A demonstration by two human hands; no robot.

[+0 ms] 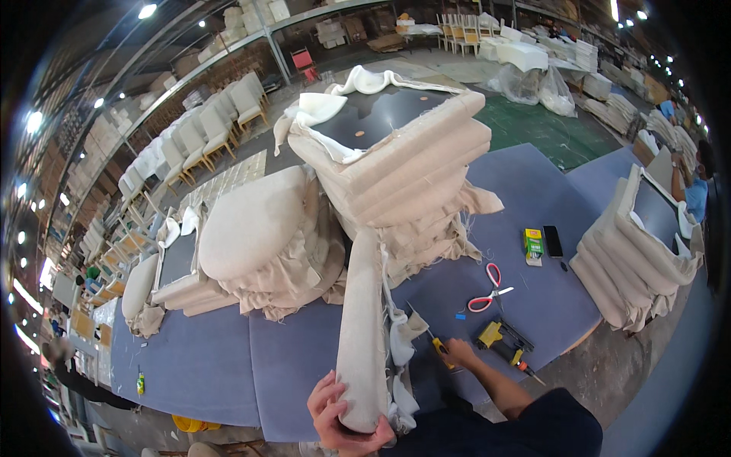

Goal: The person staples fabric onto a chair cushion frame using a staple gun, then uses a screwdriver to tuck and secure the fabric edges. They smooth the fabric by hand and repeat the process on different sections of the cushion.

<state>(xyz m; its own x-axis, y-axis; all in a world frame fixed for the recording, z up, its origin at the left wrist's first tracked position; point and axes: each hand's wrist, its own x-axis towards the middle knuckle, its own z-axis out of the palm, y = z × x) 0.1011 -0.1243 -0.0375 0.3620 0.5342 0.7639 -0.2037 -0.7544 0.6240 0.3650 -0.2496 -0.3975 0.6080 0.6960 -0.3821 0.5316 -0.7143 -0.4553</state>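
A beige upholstered seat pad point(362, 327) stands on edge in front of me, its frayed cloth edge and white padding facing right. My left hand point(343, 419) is closed around its near lower end, thumb underneath. To the right of the pad, low over the blue-grey table, my right hand point(459, 354) has its fingers closed on a yellow-handled tool with a thin shaft point(439, 345), which looks like a screwdriver. Close by on its right lies a yellow and black staple gun point(502, 339). Farther off are scissors point(487, 291) with red and white handles.
Stacked beige seat pads point(396, 160) rise directly ahead; more piles stand left point(259, 228) and right point(636, 251). A green and yellow box point(533, 245) and a black phone point(552, 241) lie on the blue-grey table point(304, 373). People work at the far right and left.
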